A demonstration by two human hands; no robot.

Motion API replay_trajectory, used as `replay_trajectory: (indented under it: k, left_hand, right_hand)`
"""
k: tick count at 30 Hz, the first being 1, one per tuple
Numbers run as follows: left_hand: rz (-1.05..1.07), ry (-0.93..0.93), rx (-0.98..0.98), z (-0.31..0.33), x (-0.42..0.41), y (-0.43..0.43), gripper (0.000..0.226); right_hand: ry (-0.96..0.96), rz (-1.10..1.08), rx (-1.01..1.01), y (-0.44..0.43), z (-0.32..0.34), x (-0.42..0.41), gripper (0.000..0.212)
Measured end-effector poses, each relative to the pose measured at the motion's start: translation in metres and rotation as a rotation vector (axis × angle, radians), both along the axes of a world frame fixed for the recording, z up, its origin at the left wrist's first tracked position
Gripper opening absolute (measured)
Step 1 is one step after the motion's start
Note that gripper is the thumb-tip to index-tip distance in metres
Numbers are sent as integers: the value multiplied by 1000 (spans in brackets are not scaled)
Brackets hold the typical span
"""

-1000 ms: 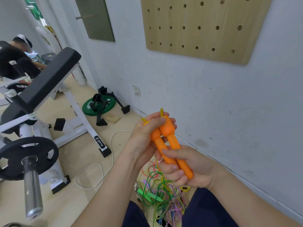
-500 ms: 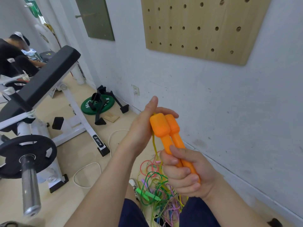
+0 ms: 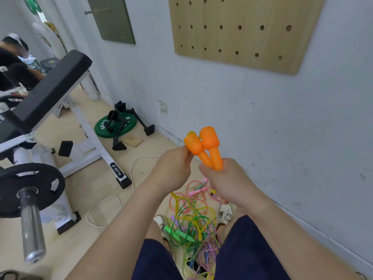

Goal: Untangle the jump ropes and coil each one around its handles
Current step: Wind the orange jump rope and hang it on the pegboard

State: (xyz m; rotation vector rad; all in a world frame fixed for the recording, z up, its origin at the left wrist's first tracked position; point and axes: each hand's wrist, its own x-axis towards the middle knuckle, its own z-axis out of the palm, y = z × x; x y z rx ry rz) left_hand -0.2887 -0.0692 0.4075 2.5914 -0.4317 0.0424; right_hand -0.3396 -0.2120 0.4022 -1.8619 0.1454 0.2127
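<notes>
Two orange jump-rope handles (image 3: 204,146) stand side by side, wide ends up, in front of me. My right hand (image 3: 224,178) is closed around their lower ends. My left hand (image 3: 173,168) pinches beside the left handle's head, on what looks like the yellow rope (image 3: 177,201), which hangs down below the hands. On the floor between my feet lies a tangled pile of ropes (image 3: 191,225) in green, yellow, pink and purple, with green handles (image 3: 177,233) and pink handles (image 3: 196,189) showing.
A white wall (image 3: 262,128) with a wooden pegboard (image 3: 242,31) is close on the right. A weight bench (image 3: 50,93) and a barbell with a black plate (image 3: 30,188) stand at the left. A green weight plate (image 3: 116,125) and a white cable (image 3: 113,199) lie on the floor.
My left hand has dropped from above the handle heads to beside them and closed into a pinch. My right hand has turned the handles more upright.
</notes>
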Motion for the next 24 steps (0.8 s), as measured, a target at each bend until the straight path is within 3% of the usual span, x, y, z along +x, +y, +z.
replay_trajectory:
  k: [6,10,15,20,24]
  left_hand:
    - [-94,-239,676,5,-14,-11,9]
    - [-211,-261,873,14,-25,-16,12]
    - [-286,-242,831,17,-30,-11,15]
    - [-330,-271,532,19,-38,-5,32]
    - [-383,-171,421,24,-24,9,32]
  right_hand:
    - [-221,27,-877,-8,-1,14,27]
    - [-243,218,-1181,-8,11,17,9]
    - [-210,441,-1357,-7,32,17,20]
    - [-121,681,-1593,-8,29,15,9]
    - [-75,870,-1734,-19,25,10,23]
